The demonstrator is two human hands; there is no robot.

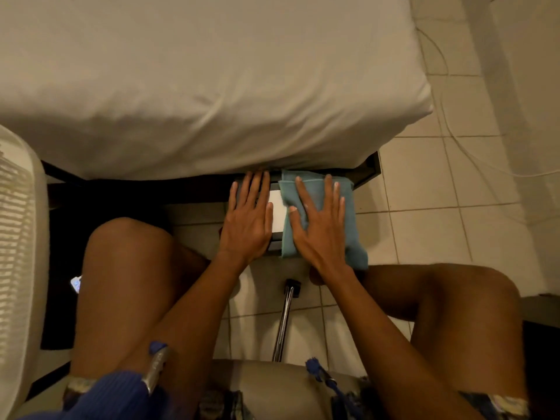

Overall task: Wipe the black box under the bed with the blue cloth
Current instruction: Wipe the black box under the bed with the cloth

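Note:
The black box (276, 213) sticks out from under the bed onto the floor in front of my knees, and a white panel shows on its top. My left hand (247, 219) lies flat on the left part of the box, fingers spread, holding nothing. The blue cloth (353, 244) is spread over the right part of the box and hangs over its near edge. On the cloth rests my right hand (318, 225), palm down with fingers spread, pressing it against the box top. The far end of the box is hidden under the mattress.
The bed's white mattress (212, 86) overhangs a dark frame (368, 171). A white slatted object (18, 237) stands at the left. A chrome leg (285, 316) runs between my knees. A lit phone (75, 283) lies by my left thigh. A cable (454, 140) trails over the tiled floor.

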